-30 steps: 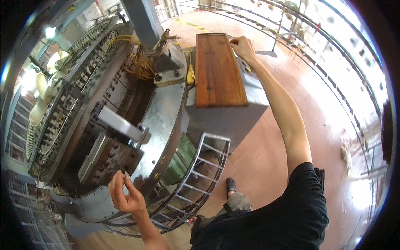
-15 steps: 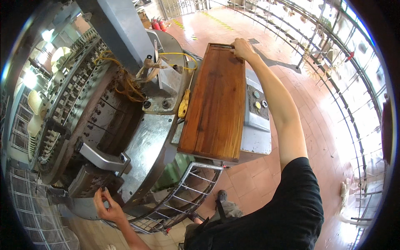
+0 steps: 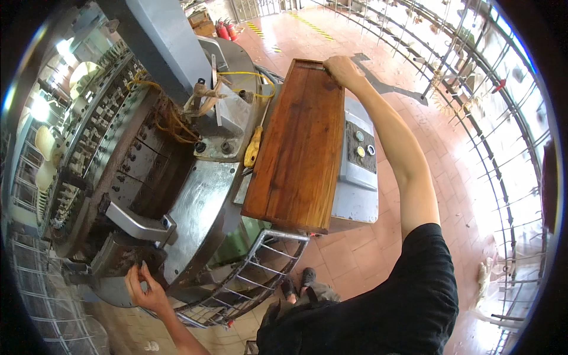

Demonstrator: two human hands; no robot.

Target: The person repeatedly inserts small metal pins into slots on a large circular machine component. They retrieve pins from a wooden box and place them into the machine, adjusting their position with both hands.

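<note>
My right hand (image 3: 341, 70) grips the far end of a long brown wooden tray (image 3: 299, 148) that lies across a grey control box (image 3: 358, 177) with round buttons. My left hand (image 3: 144, 286) reaches down to the lower rim of a big round grey metal machine (image 3: 195, 207), its fingers touching a dark block (image 3: 121, 257) under a grey metal bracket (image 3: 139, 219). A yellow-handled tool (image 3: 253, 152) lies on the machine beside the tray's left edge.
Yellow cables and brown cords (image 3: 177, 112) tangle near a grey column (image 3: 163, 41). A metal step grating (image 3: 248, 278) hangs below the machine, above my shoes (image 3: 299, 284). Red tiled floor (image 3: 455, 171) spreads right, to wire racks (image 3: 503, 118). Red fire extinguishers (image 3: 226, 29) stand far back.
My left hand dropped from mid-air onto the machine's lower rim. The view swung over the wooden tray, which now looks larger and nearer; my right hand kept hold of its far end.
</note>
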